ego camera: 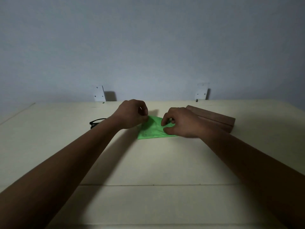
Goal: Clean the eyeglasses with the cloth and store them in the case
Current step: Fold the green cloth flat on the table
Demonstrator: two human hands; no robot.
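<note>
Two grips, left hand (132,114) and right hand (181,123), pinch the creased green cloth (151,130).

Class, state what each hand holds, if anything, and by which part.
Both hold the green cloth: the left hand pinches its far left edge, the right hand pinches its right side. The eyeglasses lie unheld.

Soft cloth (151,129), wooden case (214,119)

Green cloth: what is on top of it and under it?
The left hand pinches the far corner of the green cloth; the right hand pinches its right part. It lies on the table; anything beneath it is hidden.
</note>
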